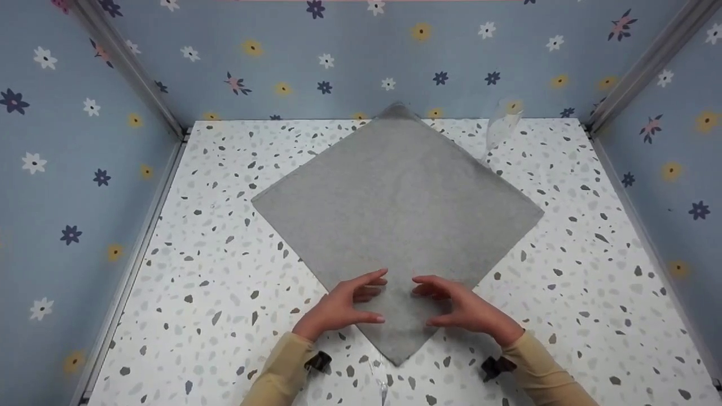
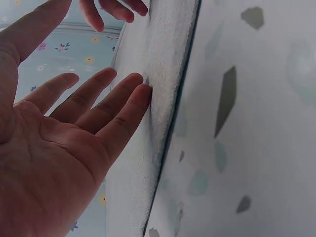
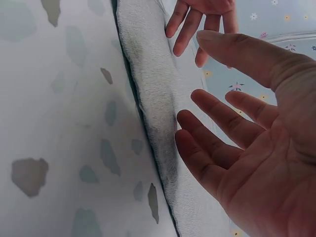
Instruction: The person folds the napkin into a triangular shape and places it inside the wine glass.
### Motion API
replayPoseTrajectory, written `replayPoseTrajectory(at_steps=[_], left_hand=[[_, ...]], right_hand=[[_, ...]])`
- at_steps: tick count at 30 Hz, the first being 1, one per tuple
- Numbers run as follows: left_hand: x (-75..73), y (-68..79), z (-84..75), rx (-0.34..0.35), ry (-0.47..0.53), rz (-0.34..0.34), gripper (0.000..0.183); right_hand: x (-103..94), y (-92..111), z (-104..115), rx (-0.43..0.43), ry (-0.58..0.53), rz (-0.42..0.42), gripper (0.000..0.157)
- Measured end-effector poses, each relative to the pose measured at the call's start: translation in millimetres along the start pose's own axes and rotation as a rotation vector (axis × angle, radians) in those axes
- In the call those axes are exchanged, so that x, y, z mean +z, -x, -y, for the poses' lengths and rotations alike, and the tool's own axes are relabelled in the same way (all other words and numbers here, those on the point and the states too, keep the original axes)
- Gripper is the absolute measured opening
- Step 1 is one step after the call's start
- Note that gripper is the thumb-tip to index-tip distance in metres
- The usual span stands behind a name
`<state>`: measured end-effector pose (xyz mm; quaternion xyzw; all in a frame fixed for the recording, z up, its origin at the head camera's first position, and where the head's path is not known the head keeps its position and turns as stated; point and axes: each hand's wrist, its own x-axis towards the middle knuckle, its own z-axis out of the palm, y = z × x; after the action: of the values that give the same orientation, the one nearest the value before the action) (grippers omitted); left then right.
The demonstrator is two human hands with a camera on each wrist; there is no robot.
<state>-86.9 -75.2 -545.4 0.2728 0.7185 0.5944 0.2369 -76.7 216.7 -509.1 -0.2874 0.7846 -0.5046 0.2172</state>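
A grey cloth (image 1: 395, 203) with a soft, towel-like surface is spread flat on a speckled white table, turned like a diamond with one corner toward me. My left hand (image 1: 352, 301) is over its near left edge, and my right hand (image 1: 465, 304) is over the near right edge. Both palms face each other, fingers loosely bent and thumbs apart, with nothing between them. In the left wrist view, the left fingertips (image 2: 144, 89) are at the cloth's surface. The right fingertips (image 3: 181, 128) are similarly close in the right wrist view. Whether either hand touches the fabric, I cannot tell.
The white table (image 1: 197, 270) has a speckled stone pattern. Flower-printed panels (image 1: 350, 56) stand at the back and both sides. A clear, see-through object (image 1: 503, 127) is by the cloth's far right edge. Another thin clear piece (image 1: 383, 386) lies below the near corner.
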Motion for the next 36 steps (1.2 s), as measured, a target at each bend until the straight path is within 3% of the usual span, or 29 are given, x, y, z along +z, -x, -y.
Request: replayPoseTrajectory(at_steps=[10,20,30,36], left_hand=[[2.6,0.0,7.3,-0.003,0.073,0.039,0.087],[1.4,-2.7,6.3,-0.021,0.077,0.042,0.087],[0.7,-4.7,8.2,-0.028,0.104,0.036,0.089],[0.2,-4.1,6.1,-0.029,0.096,0.047,0.089]], right_hand=[[5.6,0,-36,0.047,0.072,-0.014,0.081],[11.2,-2,-40,-0.037,0.263,-0.033,0.081],[11.6,-8,-42,-0.026,0.266,-0.044,0.073],[13.9,-13,-41,0.020,0.267,-0.096,0.057]])
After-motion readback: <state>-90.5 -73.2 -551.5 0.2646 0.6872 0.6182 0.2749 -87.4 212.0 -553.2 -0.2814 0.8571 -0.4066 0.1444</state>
